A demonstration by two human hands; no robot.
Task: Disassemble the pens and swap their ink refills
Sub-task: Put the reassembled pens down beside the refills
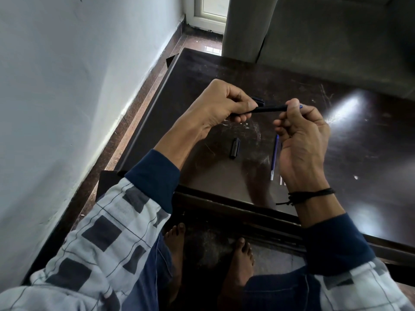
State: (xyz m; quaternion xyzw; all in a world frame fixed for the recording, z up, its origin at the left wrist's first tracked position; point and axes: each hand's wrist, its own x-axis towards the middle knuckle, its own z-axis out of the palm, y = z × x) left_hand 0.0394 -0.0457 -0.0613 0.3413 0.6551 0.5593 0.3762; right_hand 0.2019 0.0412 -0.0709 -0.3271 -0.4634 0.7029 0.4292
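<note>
Counter of dark glossy wood, scratched and scuffed; pen barrel matt black plastic; cap shiny black plastic; refill smooth blue plastic

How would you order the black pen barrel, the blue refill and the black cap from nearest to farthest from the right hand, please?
1. The black pen barrel: pinched at its end by the right hand.
2. The blue refill: lying on the table, just left of that hand.
3. The black cap: on the table, farther left.

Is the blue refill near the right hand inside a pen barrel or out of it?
Out: the blue refill lies bare on the table, no barrel around it.
</note>
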